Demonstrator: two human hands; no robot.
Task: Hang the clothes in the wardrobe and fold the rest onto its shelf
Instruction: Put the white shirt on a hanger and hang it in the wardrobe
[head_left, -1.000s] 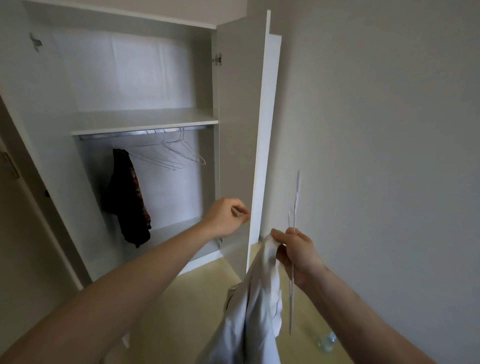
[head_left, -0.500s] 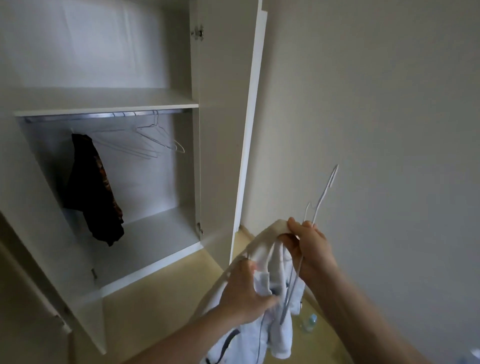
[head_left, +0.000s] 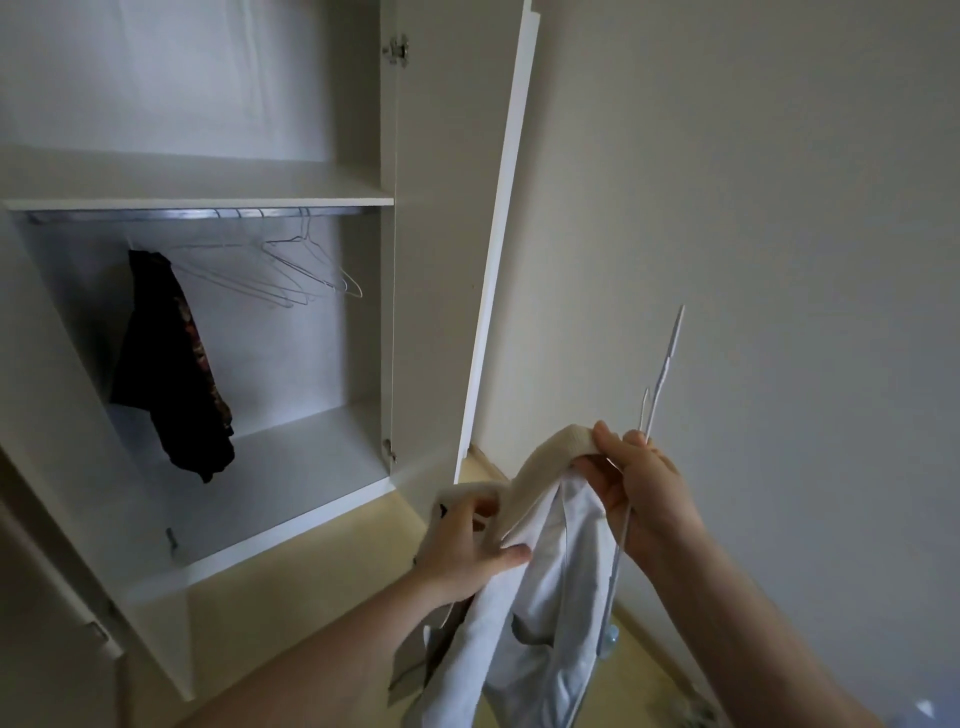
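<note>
The white garment hangs limp and light between my hands in front of the open wardrobe. My right hand pinches its ribbed hem together with a wire hanger; my left hand grips the hem lower. I'd hold by that firmer band, since the soft cloth would slip.

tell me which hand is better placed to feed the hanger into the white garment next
The right hand. It already grips the wire hanger along with the ribbed edge of the white garment, so it can likely steer the hanger in. The left hand holds only cloth, lower down, and suits spreading the opening.
</note>
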